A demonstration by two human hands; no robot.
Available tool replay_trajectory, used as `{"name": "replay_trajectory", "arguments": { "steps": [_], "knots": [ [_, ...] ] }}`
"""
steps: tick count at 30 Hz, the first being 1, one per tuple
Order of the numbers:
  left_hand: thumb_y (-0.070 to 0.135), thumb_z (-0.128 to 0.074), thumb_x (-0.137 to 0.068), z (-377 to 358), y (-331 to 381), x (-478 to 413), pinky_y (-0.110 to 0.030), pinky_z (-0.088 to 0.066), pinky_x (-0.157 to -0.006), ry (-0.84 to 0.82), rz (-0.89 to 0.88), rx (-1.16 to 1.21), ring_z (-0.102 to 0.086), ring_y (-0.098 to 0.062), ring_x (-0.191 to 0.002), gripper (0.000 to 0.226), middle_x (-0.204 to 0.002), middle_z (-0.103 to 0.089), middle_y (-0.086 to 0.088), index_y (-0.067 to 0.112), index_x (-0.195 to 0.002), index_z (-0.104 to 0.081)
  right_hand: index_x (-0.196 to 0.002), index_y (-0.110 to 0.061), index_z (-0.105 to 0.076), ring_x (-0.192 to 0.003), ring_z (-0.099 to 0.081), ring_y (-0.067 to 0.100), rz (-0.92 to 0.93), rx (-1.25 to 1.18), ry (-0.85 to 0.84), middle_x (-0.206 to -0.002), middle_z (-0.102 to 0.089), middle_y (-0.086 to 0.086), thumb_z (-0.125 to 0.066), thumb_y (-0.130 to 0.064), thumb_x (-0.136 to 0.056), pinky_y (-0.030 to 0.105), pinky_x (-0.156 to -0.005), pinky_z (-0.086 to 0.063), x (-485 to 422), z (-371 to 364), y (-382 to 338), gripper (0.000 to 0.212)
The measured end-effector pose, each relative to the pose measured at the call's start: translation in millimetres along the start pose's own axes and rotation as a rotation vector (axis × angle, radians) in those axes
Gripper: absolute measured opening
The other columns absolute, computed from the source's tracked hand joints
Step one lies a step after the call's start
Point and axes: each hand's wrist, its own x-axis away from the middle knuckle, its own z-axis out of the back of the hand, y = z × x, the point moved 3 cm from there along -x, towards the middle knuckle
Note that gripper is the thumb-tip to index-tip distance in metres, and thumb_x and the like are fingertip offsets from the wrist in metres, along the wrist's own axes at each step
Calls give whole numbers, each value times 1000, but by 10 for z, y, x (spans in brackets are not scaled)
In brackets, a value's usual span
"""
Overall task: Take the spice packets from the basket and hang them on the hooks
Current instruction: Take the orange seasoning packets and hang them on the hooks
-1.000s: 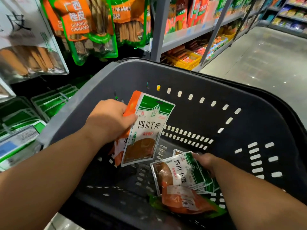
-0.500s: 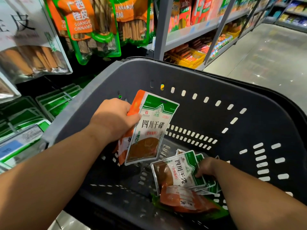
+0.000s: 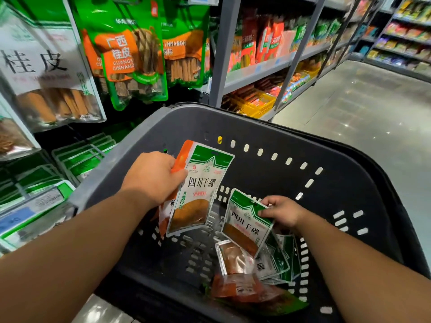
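Both hands are inside a dark grey plastic basket (image 3: 268,127). My left hand (image 3: 152,176) grips a small stack of spice packets (image 3: 200,190): a green-and-white one in front, an orange one behind. My right hand (image 3: 281,210) pinches the top corner of another green-and-white packet (image 3: 245,226) and holds it tilted above the basket floor. More spice packets (image 3: 254,273) lie in a loose pile on the floor of the basket, under the lifted one. The display hooks themselves are not visible.
Hanging cinnamon bags (image 3: 130,59) fill the display at upper left. Flat green-and-white packs (image 3: 79,155) sit on a lower shelf left of the basket. Grey shelving (image 3: 261,73) with snacks runs back on the right, beside a shiny aisle floor (image 3: 361,117).
My right hand has picked one green-and-white packet off the pile and lifted it up. My left hand still holds its stack. The camera view has tilted up slightly.
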Motion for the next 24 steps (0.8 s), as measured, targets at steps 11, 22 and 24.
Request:
{"name": "replay_trajectory", "arguments": {
  "steps": [11,22,24],
  "knots": [
    [41,-60,-97,143,59,100,-44,-58,-71,78,-31,44,-68,-20,-71,39,-72,-73,0,14,-72,-73,-99,-4,-74,-85,-72,29,198,-240,123,-97,-78,19,-74,-8,-90,40,-79,-56,373,271,-610,10],
    [34,-64,-96,402,194,193,-38,-47,-60,177,-37,132,-61,-22,-62,41,-62,-66,-5,10,-63,-66,-111,0,-68,-100,-75,37,365,-500,87,-106,-76,22,-62,-10,-99,47,-85,-62,873,304,-1350,17],
    [34,-64,-96,473,241,233,-37,-36,-57,226,-52,134,-55,-23,-58,46,-55,-59,-1,12,-56,-58,-113,-1,-67,-103,-74,37,410,-542,74,-109,-76,22,-59,-9,-100,47,-88,-61,968,304,-1487,17]
  ]
}}
